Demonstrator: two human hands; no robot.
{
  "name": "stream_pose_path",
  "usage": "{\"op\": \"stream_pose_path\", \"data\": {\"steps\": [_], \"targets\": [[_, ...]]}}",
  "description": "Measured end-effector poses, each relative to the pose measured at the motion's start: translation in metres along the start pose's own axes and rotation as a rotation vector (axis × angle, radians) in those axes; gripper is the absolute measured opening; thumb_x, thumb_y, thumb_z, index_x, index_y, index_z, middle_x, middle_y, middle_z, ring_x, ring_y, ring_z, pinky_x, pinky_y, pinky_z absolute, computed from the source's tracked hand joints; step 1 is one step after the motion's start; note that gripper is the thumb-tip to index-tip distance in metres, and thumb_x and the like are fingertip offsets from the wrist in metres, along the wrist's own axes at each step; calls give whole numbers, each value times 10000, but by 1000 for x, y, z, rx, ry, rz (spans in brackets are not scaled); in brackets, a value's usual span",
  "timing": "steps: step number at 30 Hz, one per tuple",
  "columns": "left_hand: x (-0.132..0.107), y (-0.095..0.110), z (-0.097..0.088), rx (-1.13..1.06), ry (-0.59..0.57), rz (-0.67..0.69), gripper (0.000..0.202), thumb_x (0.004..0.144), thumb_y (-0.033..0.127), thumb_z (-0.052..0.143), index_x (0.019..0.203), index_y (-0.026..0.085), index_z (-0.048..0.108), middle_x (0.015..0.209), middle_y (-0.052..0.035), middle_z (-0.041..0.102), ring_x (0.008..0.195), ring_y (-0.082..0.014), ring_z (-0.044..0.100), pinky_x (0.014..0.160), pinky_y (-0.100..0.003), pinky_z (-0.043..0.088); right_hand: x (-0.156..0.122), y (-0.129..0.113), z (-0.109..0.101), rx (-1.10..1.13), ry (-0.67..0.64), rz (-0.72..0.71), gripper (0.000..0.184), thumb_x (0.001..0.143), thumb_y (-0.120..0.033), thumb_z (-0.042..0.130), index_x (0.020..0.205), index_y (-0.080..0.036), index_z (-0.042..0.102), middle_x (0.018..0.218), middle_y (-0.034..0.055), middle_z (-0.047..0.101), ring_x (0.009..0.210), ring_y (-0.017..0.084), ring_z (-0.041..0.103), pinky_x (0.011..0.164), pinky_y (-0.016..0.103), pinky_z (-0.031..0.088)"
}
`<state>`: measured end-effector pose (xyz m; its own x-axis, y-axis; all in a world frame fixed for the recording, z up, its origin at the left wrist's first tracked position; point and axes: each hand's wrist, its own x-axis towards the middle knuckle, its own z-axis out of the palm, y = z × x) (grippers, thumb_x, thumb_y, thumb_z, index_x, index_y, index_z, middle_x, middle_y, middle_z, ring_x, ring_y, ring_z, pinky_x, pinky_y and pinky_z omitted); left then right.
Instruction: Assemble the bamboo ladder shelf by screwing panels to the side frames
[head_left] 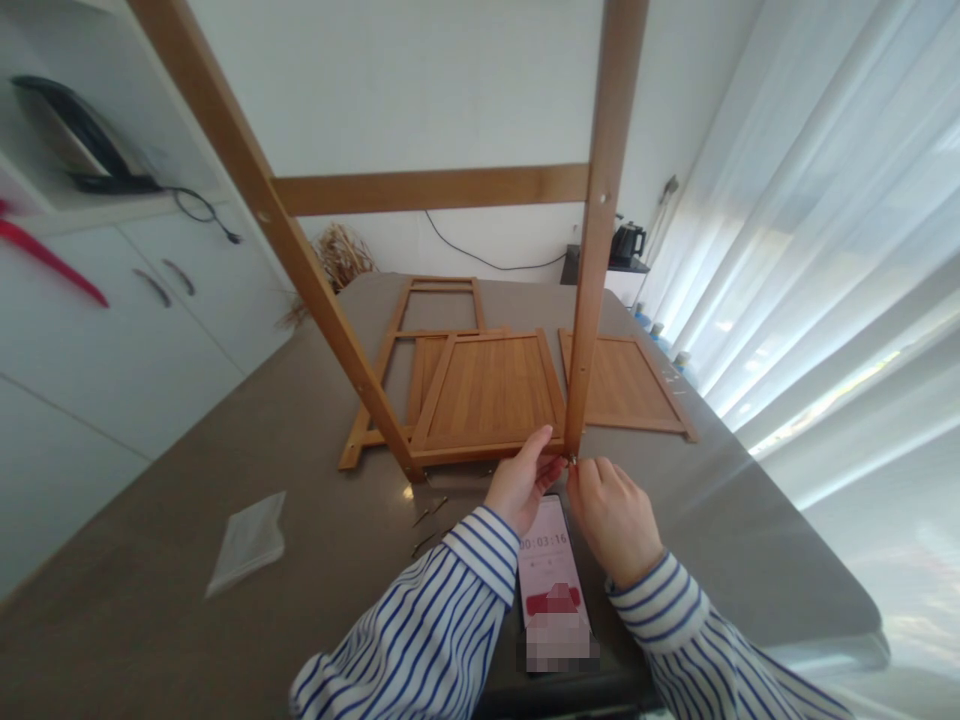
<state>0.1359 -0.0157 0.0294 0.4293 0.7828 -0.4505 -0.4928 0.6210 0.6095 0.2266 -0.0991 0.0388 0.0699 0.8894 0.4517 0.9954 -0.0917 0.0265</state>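
A bamboo side frame [435, 190] stands upright on the grey table [150, 560], its two legs joined by a crossbar. A bamboo shelf panel [487, 395] meets the frame's feet. My left hand [521, 485] rests against the panel's near corner at the right leg's foot, fingers closed. My right hand [611, 515] pinches something small and metallic at the same foot [574, 455]; I cannot make it out. Both wrists wear blue-striped sleeves.
A second shelf panel [630, 385] and a flat ladder-like frame [431, 315] lie further back. Loose screws [429, 515] and a small plastic bag [247, 540] lie to the left. A phone [551, 575] showing a timer lies under my wrists. Curtains hang on the right.
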Motion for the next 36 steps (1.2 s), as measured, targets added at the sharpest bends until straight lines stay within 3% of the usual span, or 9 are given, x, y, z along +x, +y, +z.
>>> {"op": "stream_pose_path", "data": {"steps": [4,11,21,25,30,34,36], "targets": [[0,1,0,6,-15,6,248,669,301,725,803,106,651,716,-68,667,597,-104,605,551,-197,491,4,3,8,372,-42,220,239,869,-261,410,702,-178,560,641,47,594,570,150,525,522,255,311],[-1,-1,-1,35,-40,17,259,677,342,711,748,100,653,648,-60,655,589,-107,596,551,-199,470,6,0,16,1500,-202,787,249,741,-406,553,705,-162,583,593,9,587,464,107,480,408,221,338],[-5,2,-3,97,-57,3,308,693,393,685,741,90,657,620,-79,652,566,-127,598,506,-214,445,5,-9,16,1867,-210,906,204,717,-362,609,747,-163,578,634,-7,564,503,77,466,453,193,379],[-5,2,-1,90,-62,-6,309,700,388,681,755,85,653,621,-83,649,538,-122,584,480,-213,431,4,-8,18,1721,-200,838,262,746,-415,588,776,-155,593,662,20,603,529,97,499,473,210,400],[-2,1,0,52,-32,-8,300,676,365,707,777,88,652,649,-73,653,562,-119,589,499,-209,431,0,2,14,1194,-166,609,358,834,-471,450,841,-149,605,683,56,636,568,157,569,494,260,437],[-1,1,-1,40,-9,-15,302,639,357,737,788,107,655,662,-54,656,579,-111,591,507,-198,417,-6,8,2,602,56,219,293,862,-341,463,1073,-160,554,889,77,649,748,176,597,675,296,463],[-1,1,-1,36,-11,-8,298,630,358,743,775,113,653,644,-46,650,575,-110,587,506,-197,411,-6,9,-5,318,81,-36,263,865,-258,465,1093,-162,553,941,88,630,830,194,573,723,308,443]]}}
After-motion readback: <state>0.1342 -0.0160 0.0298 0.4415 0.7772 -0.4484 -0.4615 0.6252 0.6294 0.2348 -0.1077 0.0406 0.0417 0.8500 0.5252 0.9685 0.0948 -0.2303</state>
